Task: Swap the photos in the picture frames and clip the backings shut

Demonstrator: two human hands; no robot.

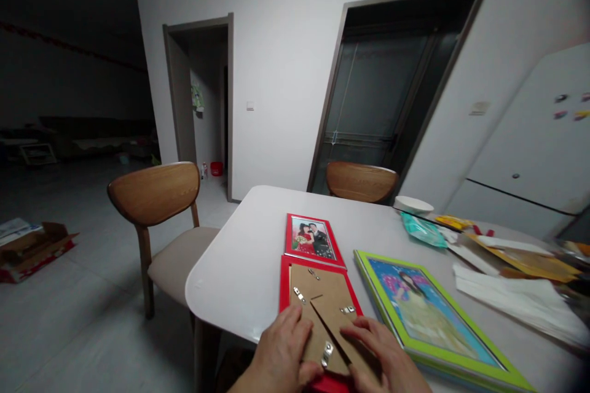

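A red picture frame (318, 295) lies face down on the white table (244, 258), its brown backing board and metal clips showing. My left hand (281, 353) rests on the backing's near left part, fingers together, thumb by a clip. My right hand (385, 356) presses on the backing's near right, fingers stretched over the stand flap. Just beyond lies a smaller red frame (313, 238) face up with a photo of two people. To the right lies a green frame (433, 319) face up with a portrait.
Two wooden chairs, one (159, 196) at the table's left, one (362, 181) at the far side. A white bowl (413, 204), a teal packet (421, 230), papers and white tissue (520, 298) clutter the right. A cardboard box (32, 249) lies on the floor. A fridge (534, 147) stands right.
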